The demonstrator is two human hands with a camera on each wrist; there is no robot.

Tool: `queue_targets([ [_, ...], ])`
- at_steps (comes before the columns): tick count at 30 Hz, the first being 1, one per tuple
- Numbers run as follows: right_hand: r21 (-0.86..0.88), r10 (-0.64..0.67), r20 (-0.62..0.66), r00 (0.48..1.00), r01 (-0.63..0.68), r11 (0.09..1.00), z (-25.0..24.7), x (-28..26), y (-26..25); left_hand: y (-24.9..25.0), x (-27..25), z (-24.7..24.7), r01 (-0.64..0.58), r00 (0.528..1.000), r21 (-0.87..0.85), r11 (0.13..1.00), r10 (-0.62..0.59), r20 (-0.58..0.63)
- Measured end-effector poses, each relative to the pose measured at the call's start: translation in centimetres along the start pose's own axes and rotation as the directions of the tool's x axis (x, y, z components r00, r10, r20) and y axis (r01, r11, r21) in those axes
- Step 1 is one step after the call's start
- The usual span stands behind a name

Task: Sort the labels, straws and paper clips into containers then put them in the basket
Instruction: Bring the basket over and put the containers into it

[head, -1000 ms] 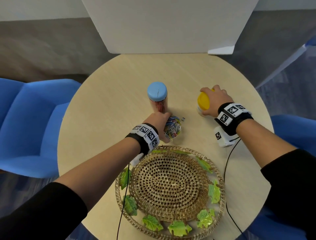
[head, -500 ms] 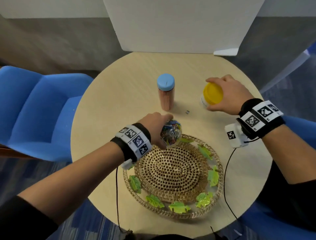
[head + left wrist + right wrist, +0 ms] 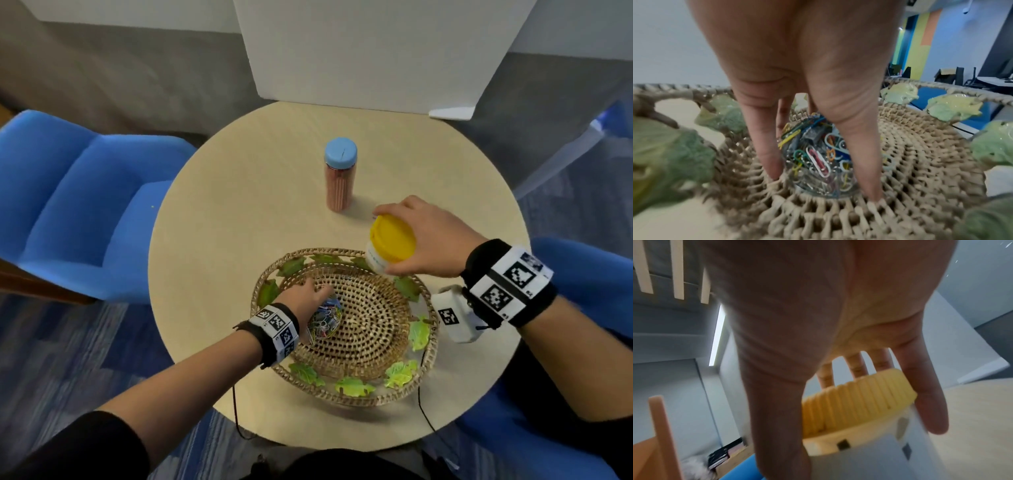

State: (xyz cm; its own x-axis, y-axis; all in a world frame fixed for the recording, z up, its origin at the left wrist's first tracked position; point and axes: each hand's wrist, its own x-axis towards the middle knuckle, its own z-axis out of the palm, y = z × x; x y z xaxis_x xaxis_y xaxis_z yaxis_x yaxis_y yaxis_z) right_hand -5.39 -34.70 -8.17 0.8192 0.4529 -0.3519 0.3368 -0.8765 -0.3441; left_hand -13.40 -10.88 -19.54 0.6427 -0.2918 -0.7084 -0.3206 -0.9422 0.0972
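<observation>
Down inside the basket [image 3: 424, 346], the left hand [image 3: 305, 298] reaches from the near left edge of the tabletop [image 3: 239, 212], its forearm slanting in over the woven rim. Its fingers [image 3: 766, 146] point downward and are curled round a clear jar of paper clips [image 3: 818, 160], thumb on one side and the other fingers on the other, tips touching the weave. The jar sits on the basket's floor, left of its centre, and the coloured clips show through the glass.

The right hand [image 3: 428, 236] is raised over the far right rim of the basket, wrist bent so the palm faces down. Its fingers [image 3: 925, 394] are spread round the ribbed yellow lid [image 3: 857, 400] of a white tub [image 3: 376, 262], with the thumb down one side and the rest down the other, gripping it from above. The tub hangs tilted in the air, above the rim and clear of the tabletop; what it holds cannot be seen.

A tall jar with a blue lid [image 3: 339, 178], full of reddish straws, stands upright toward the far side of the tabletop, well apart from both hands.
</observation>
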Motion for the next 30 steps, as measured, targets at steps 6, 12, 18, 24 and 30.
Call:
queue_targets([
  [6,-0.048,-0.051,0.166,0.985,0.06,0.997,5.2,-1.0,-1.5,-1.2,-0.5,-1.2,0.024,0.997,-0.078,0.997,-0.03,-0.072],
  [12,-0.168,-0.053,0.278,0.959,0.103,0.98,10.0,-0.8,-2.8,-6.1,-1.1,-6.3,0.011,0.971,-0.395,0.919,-0.104,-0.215],
  [18,-0.27,-0.052,0.339,0.939,0.15,0.951,12.5,-0.4,-3.1,-12.8,1.0,-7.9,0.154,0.857,-0.496,0.854,-0.366,-0.363],
  [24,-0.043,-0.086,0.35,0.933,0.107,0.993,9.1,0.0,-1.7,-15.9,5.3,-5.9,0.335,0.846,-0.492,0.803,-0.486,-0.218],
  [30,0.161,-0.014,0.099,0.995,-0.002,0.987,2.6,6.7,3.1,-15.8,8.4,-4.6,0.386,0.866,-0.402,0.83,-0.477,-0.153],
])
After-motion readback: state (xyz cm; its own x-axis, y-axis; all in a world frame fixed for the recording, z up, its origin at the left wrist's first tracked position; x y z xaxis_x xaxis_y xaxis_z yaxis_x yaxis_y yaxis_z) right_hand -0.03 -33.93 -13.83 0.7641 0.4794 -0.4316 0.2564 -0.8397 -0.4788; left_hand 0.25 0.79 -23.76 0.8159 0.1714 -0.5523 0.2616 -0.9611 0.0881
